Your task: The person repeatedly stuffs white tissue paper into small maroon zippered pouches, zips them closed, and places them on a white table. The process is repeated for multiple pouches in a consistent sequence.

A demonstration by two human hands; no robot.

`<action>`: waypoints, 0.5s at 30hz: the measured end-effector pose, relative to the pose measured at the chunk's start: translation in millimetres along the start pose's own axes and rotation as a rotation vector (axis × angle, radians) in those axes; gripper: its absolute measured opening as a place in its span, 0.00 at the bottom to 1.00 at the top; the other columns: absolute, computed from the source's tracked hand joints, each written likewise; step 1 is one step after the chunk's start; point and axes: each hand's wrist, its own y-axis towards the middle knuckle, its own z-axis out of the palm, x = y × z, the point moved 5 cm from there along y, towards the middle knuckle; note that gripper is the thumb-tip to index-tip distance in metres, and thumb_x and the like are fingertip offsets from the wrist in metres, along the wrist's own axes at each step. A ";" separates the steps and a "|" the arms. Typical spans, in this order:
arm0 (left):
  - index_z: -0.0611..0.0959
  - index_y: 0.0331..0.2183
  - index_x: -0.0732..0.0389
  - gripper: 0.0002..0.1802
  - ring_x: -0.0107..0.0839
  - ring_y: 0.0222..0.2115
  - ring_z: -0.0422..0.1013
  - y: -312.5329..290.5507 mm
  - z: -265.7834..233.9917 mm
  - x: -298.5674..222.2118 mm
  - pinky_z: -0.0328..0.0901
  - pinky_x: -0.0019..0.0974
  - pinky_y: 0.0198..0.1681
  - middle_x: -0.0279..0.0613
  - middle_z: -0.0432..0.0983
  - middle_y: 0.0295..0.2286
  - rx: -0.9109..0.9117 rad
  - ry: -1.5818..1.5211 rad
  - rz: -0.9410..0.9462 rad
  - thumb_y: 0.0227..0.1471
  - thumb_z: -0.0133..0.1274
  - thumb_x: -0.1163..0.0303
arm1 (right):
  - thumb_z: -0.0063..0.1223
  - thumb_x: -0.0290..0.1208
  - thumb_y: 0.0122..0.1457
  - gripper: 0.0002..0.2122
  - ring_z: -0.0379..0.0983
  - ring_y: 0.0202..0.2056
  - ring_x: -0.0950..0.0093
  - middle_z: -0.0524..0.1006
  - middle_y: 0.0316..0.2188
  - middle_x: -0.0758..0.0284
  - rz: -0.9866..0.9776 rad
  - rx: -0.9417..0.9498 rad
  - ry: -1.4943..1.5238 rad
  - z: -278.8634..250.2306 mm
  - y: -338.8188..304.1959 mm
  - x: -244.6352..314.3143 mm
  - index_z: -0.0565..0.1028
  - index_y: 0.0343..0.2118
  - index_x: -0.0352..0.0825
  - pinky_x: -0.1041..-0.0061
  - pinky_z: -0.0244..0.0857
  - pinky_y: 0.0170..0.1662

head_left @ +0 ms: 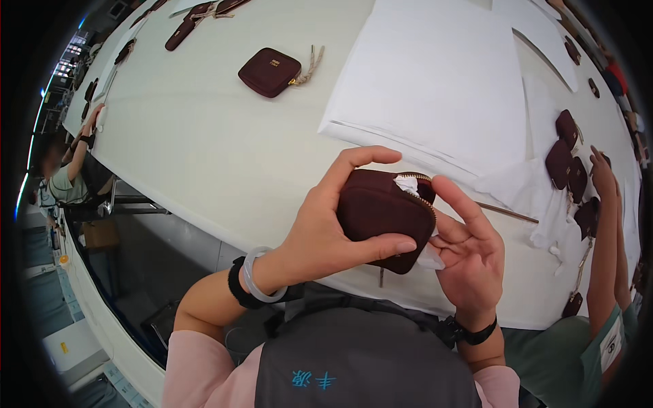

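Observation:
A dark burgundy zip pouch [377, 214] is tilted up above the table's near edge. My left hand [313, 234] grips it from the left, thumb across the front and fingers over the top. Its gold-toothed zipper [427, 196] is partly undone, and white stuffing paper [408, 184] shows in the gap. My right hand [469, 262] holds the pouch's right side, with the index finger at the opening's edge and the other fingers curled beside it. A bit of thin white wrapping [430, 258] shows between the pouch and my right palm.
Another burgundy pouch [269, 72] with a beige cord lies ahead on the pale table [197, 143]. Large white sheets [435, 75] are stacked at centre right, near a thin brown stick [507, 212]. Several pouches [560, 163] lie at the right, beside a co-worker's arm [604, 231].

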 end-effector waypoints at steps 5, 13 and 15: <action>0.67 0.58 0.61 0.44 0.24 0.42 0.74 0.7 6.4 -0.8 0.69 0.30 0.47 0.38 0.76 0.42 -0.078 -0.027 0.000 0.41 0.73 0.70 | 0.51 0.56 0.61 0.51 0.58 0.66 0.58 0.58 0.66 0.45 -0.052 0.117 -0.184 23.7 6.5 2.4 0.32 0.70 0.28 0.63 0.51 0.68; 0.66 0.61 0.60 0.44 0.28 0.43 0.74 3.7 -4.5 25.3 0.71 0.33 0.48 0.40 0.76 0.42 -0.263 -0.541 -0.134 0.45 0.70 0.72 | 0.61 0.16 0.56 0.38 0.66 0.62 0.67 0.68 0.62 0.56 -0.166 0.076 -0.308 16.4 7.9 -0.9 0.53 0.68 0.27 0.78 0.67 0.54; 0.63 0.62 0.62 0.46 0.27 0.44 0.74 3.9 -5.3 25.7 0.71 0.33 0.49 0.39 0.77 0.42 -0.241 -0.621 -0.084 0.47 0.70 0.70 | 0.60 0.15 0.56 0.22 0.76 0.45 0.75 0.79 0.49 0.61 -0.346 0.052 -0.596 7.3 6.6 5.6 0.72 0.55 0.27 0.80 0.70 0.44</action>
